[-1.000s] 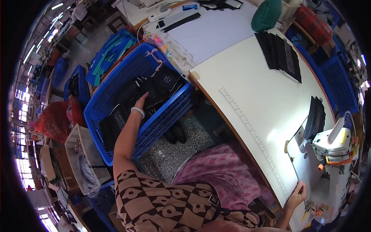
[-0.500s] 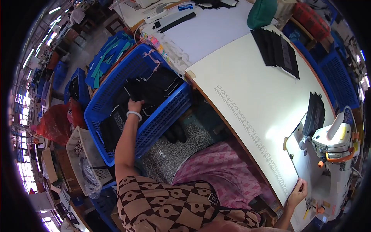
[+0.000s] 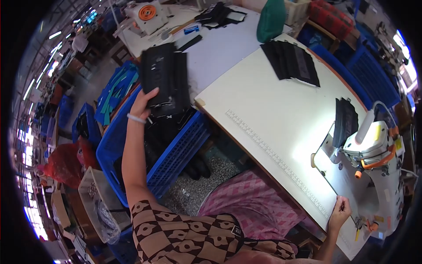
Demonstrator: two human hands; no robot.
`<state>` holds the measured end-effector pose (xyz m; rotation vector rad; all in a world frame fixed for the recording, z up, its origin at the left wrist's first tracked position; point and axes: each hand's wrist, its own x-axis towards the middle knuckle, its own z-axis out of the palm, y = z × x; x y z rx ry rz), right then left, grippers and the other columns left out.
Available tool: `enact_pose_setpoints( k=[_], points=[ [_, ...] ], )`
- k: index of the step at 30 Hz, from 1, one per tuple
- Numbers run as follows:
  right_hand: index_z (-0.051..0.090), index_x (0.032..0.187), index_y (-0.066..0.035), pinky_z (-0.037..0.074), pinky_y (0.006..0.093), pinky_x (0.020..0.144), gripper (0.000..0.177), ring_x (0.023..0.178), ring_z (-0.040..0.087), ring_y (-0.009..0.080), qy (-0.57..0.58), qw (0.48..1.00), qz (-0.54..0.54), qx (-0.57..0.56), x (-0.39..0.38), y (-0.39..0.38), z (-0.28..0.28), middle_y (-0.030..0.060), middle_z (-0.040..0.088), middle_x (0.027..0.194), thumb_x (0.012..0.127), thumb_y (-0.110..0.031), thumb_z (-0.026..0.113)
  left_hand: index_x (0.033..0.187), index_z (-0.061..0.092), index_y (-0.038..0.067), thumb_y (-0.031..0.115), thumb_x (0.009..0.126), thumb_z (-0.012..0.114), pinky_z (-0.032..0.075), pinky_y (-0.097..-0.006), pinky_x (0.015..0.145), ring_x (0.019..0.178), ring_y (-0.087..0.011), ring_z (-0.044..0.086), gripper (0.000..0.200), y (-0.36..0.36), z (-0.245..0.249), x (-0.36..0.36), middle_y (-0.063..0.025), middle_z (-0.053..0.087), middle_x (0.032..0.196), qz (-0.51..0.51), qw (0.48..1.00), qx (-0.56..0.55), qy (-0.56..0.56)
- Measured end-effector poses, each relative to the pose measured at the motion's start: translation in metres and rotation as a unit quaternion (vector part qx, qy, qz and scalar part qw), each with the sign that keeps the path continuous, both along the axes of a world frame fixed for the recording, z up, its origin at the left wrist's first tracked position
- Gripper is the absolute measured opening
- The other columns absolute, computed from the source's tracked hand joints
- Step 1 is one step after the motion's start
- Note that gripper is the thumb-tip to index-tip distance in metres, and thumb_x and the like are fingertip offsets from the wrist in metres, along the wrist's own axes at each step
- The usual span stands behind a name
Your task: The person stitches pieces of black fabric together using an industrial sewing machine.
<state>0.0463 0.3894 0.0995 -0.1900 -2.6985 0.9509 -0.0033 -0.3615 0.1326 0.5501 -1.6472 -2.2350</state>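
My left hand (image 3: 144, 104) grips a stack of black fabric pieces (image 3: 163, 77) by its lower edge and holds it up above the blue basket (image 3: 176, 152). More dark pieces lie in the basket below. At the front of the white table (image 3: 259, 101), my right hand (image 3: 340, 212) rests by the sewing machine (image 3: 371, 143) with its fingers closed together; whether anything small is between them cannot be made out. Black pieces (image 3: 345, 121) lie beside the machine head.
A black fabric stack (image 3: 292, 64) and a green cloth item (image 3: 270, 21) sit at the table's far side. Another machine (image 3: 147, 16) stands at the back. A red bag (image 3: 66, 163) and a pale crate (image 3: 99, 202) are at left.
My left hand has come up out of the basket, now with the black stack in it. The view has shifted a little. My right hand stays by the machine.
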Motion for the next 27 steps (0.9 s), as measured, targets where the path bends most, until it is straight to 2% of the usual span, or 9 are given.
enact_pose_setpoints(
  k=[2,4,9,12,14,19,24,26,27],
  points=[
    [0.062,0.088,0.003,0.033,0.0242,0.058,0.020,0.066,0.039,0.0050,0.023,1.000,0.015,0.000,0.000,0.000,-0.004,-0.0042,0.047,0.072,0.102,-0.011,0.059,0.138,0.054,-0.002,0.013,0.081,0.083,0.055,-0.0384,0.096,0.109,-0.0274,0.068,0.066,-0.005,-0.001,-0.052,-0.0164,0.067,0.126,-0.067,0.994,-0.081,-0.010],
    [0.062,0.088,0.003,0.033,0.0244,0.058,0.020,0.066,0.039,0.0049,0.034,0.999,0.015,0.002,0.001,0.000,-0.004,-0.0041,0.047,0.071,0.102,-0.011,0.060,0.141,0.052,-0.004,0.024,0.075,0.089,0.053,-0.0367,0.098,0.111,-0.0293,0.068,0.081,-0.029,-0.025,-0.108,-0.0183,0.066,0.129,-0.048,0.816,-0.554,-0.160],
    [0.063,0.089,0.003,0.034,0.0261,0.056,0.013,0.063,0.040,0.0068,0.036,0.999,0.008,-0.006,0.002,-0.005,-0.001,0.0004,0.051,0.069,0.098,-0.006,0.063,0.141,0.052,-0.006,0.035,0.072,0.091,0.050,-0.0369,0.101,0.115,-0.0310,0.066,0.090,-0.040,-0.009,-0.153,-0.0220,0.064,0.132,-0.151,0.839,-0.504,-0.137],
    [0.063,0.088,0.004,0.035,0.0258,0.056,0.013,0.062,0.041,0.0068,0.044,0.999,0.012,-0.017,0.002,-0.007,0.000,0.0004,0.052,0.069,0.098,-0.006,0.063,0.139,0.054,-0.006,0.041,0.078,0.085,0.049,-0.0399,0.102,0.116,-0.0339,0.065,0.083,-0.050,-0.028,-0.147,-0.0248,0.065,0.129,0.130,0.763,-0.632,0.020],
    [0.063,0.089,0.004,0.035,0.0256,0.057,0.013,0.063,0.041,0.0068,0.035,0.999,0.016,-0.013,0.002,-0.008,0.003,0.0004,0.052,0.069,0.098,-0.006,0.063,0.138,0.054,-0.006,0.045,0.084,0.079,0.048,-0.0425,0.103,0.119,-0.0372,0.064,0.079,-0.081,-0.077,-0.125,-0.0272,0.064,0.129,0.274,0.818,-0.495,0.101],
    [0.064,0.089,0.004,0.036,0.0256,0.057,0.013,0.064,0.042,0.0065,0.027,0.999,0.026,-0.017,0.000,-0.007,0.003,0.0004,0.053,0.070,0.098,-0.005,0.062,0.139,0.056,-0.004,0.069,0.088,0.060,0.040,-0.0428,0.111,0.131,-0.0372,0.055,0.089,-0.107,-0.228,0.001,-0.0246,0.060,0.138,0.273,0.851,-0.256,-0.368],
    [0.064,0.089,0.004,0.035,0.0253,0.057,0.013,0.065,0.043,0.0066,0.030,0.999,0.006,-0.014,-0.002,-0.008,0.001,0.0002,0.053,0.071,0.098,-0.005,0.062,0.144,0.053,0.002,0.059,0.091,0.065,0.038,-0.0389,0.115,0.133,-0.0277,0.053,0.079,-0.103,-0.311,0.039,-0.0141,0.057,0.145,0.193,0.925,-0.050,-0.325],
    [0.063,0.087,0.003,0.037,0.0264,0.058,0.013,0.065,0.044,0.0079,0.055,0.994,0.013,-0.099,-0.001,-0.009,-0.005,0.0010,0.052,0.070,0.097,-0.005,0.062,0.146,0.052,0.004,0.055,0.092,0.067,0.038,-0.0373,0.116,0.133,-0.0239,0.052,0.076,-0.179,-0.383,0.056,-0.0099,0.056,0.147,0.006,0.965,-0.221,-0.141],
    [0.061,0.086,0.004,0.041,0.0271,0.061,0.018,0.069,0.045,0.0072,0.016,0.999,0.023,-0.046,0.001,-0.002,0.001,-0.0007,0.051,0.071,0.099,-0.008,0.061,0.143,0.055,-0.001,0.064,0.086,0.067,0.038,-0.0377,0.115,0.135,-0.0271,0.050,0.088,-0.066,-0.270,0.037,-0.0116,0.056,0.147,0.122,0.961,0.026,-0.247]
  ],
)
